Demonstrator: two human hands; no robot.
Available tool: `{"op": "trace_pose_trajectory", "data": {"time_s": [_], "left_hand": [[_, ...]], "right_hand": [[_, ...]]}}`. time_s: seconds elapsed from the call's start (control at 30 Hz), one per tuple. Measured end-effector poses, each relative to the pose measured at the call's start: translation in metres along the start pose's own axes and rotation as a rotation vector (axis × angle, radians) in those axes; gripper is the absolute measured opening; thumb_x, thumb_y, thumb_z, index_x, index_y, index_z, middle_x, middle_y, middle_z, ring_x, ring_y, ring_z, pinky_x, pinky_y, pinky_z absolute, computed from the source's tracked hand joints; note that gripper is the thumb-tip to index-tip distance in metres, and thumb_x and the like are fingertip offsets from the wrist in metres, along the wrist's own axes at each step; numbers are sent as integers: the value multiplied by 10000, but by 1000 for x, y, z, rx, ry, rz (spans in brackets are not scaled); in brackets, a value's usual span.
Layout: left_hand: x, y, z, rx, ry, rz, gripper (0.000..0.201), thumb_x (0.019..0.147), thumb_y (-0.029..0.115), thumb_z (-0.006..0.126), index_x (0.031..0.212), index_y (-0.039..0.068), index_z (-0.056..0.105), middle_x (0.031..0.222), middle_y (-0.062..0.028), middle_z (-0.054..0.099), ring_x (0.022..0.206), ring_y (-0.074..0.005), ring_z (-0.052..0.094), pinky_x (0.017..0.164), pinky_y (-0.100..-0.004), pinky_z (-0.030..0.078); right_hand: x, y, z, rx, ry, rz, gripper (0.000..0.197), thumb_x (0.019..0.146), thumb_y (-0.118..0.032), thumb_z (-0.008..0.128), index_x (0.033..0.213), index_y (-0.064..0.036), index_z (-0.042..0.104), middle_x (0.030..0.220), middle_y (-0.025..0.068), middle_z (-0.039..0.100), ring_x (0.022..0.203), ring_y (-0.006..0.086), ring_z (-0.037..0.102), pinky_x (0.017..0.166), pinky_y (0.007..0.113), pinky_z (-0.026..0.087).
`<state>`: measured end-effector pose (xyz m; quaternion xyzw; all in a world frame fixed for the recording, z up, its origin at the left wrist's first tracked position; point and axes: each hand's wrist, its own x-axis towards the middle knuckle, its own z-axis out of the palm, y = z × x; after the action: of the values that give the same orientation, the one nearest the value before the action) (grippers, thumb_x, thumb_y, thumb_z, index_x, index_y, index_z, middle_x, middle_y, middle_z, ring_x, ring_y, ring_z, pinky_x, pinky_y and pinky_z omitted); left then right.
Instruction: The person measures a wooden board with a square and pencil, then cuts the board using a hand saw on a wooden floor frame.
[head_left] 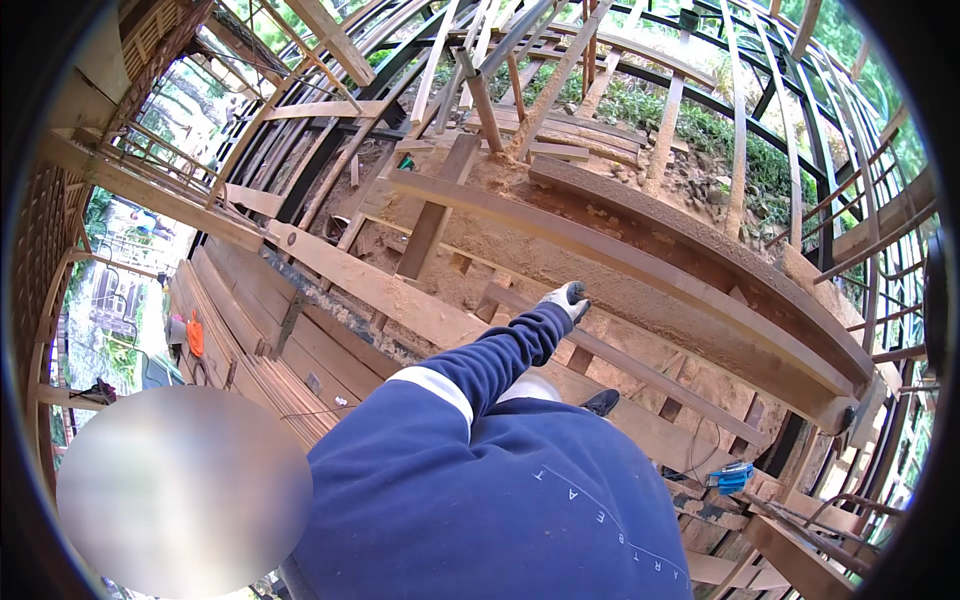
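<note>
My left hand (568, 300), in a pale glove with dark fingertips, reaches forward from a navy sleeve with a white band. Its fingers are curled closed; anything in them is too small or hidden to make out. Just beyond the hand lies a long, thick wooden beam (620, 264), running from upper left to lower right. Sawdust coats its near side. Under and beside the hand, narrower timbers (650, 366) cross over the sawdust-strewn ground. My right hand does not show. A dark shoe (602, 402) rests on a board below the left hand.
Behind the beam stretches a brown channel-shaped length (690, 235). Boards and thin strips (270, 385) are stacked at left, near an orange item (195, 335). A blue object (730, 477) sits at lower right. Slanting poles (485, 110) stand at the back. A blurred patch covers the lower left.
</note>
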<state>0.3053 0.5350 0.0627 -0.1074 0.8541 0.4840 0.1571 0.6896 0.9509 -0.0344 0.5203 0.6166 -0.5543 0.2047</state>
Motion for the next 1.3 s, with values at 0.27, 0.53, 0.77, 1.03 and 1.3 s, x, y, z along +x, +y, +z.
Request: {"op": "trace_pose_trajectory", "data": {"time_s": [0.27, 0.53, 0.77, 1.03, 1.3], "left_hand": [[68, 51, -23, 751, 211, 650, 1052, 697, 497, 791, 1526, 40, 332, 1479, -197, 456, 1346, -379, 421, 1156, -473, 307], [126, 106, -56, 1335, -233, 117, 1356, 591, 504, 908, 1599, 176, 63, 1625, -128, 216, 1511, -303, 175, 1236, -501, 131], [180, 96, -70, 1279, -351, 180, 832, 601, 499, 900, 1268, 94, 612, 1197, -159, 689, 1116, -316, 662, 986, -394, 530], [135, 109, -94, 1329, -347, 387, 746, 575, 588, 873, 1111, 105, 686, 1062, -155, 726, 1000, -321, 692, 890, -406, 552], [-40, 149, -132, 970, -415, 497, 754, 619, 576, 825, 1147, 58, 680, 1066, -191, 705, 1010, -362, 668, 875, -450, 535]], "right_hand": [[71, -131, -85, -153, 198, -325, 360, 883, -316, 633, 1066, -9, 681, 924, 174, 707, 818, 299, 677, 733, 407, 529], [11, -154, 27, -198, 82, -410, 343, 893, -255, 665, 1161, -41, 674, 929, 111, 737, 786, 213, 696, 716, 351, 563], [-52, -141, 61, -159, -13, -155, 401, 907, -319, 631, 1187, -35, 672, 986, 153, 735, 803, 260, 728, 743, 393, 581], [12, -175, 71, 244, 37, -234, 322, 880, -326, 629, 1043, -64, 722, 858, 110, 715, 664, 216, 660, 573, 349, 511], [31, -321, 76, 1585, -278, -215, 532, 853, -487, 733, 1228, -142, 583, 1030, 119, 658, 897, 294, 651, 834, 464, 540]]}}
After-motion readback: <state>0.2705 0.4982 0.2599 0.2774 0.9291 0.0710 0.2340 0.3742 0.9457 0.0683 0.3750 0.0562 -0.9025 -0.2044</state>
